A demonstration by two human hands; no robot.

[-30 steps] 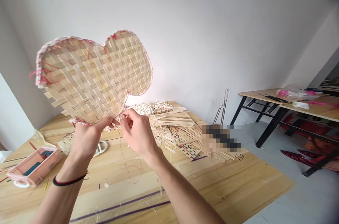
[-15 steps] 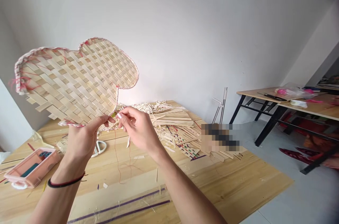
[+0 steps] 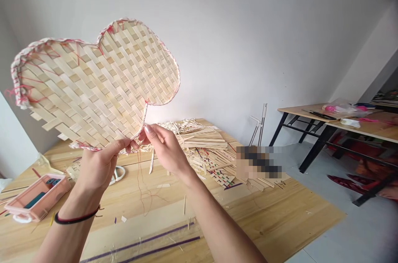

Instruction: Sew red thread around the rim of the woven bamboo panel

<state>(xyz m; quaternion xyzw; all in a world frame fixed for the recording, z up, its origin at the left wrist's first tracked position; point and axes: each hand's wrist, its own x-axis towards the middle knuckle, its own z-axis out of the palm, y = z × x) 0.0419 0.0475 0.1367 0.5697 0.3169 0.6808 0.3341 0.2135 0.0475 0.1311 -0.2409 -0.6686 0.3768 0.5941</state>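
My left hand (image 3: 101, 167) is closed on the lower edge of a woven bamboo-strip fan (image 3: 102, 88), with the thumb on its near face. The fan is held up above the table, tilted. A white and red braided trim (image 3: 178, 76) follows most of its outline, fixed with red stitches. My right hand (image 3: 166, 147) pinches at the trim on the fan's lower right, close to the left fingertips. Fine red thread (image 3: 139, 180) hangs in a loop below the fingers. Whether a needle is in the pinch is hidden.
On the wooden table (image 3: 264, 221) lie white-handled scissors (image 3: 118, 174), a pink box (image 3: 40, 200) with spools, and a heap of bamboo strips (image 3: 202, 138). A colour-patterned woven piece (image 3: 220, 178) lies beside it. Another table (image 3: 298, 111) with black legs stands at right.
The fan has risen and turned to face me more. My right hand has come from just beside the fan to its trimmed edge, and the hanging thread strands are closer together.
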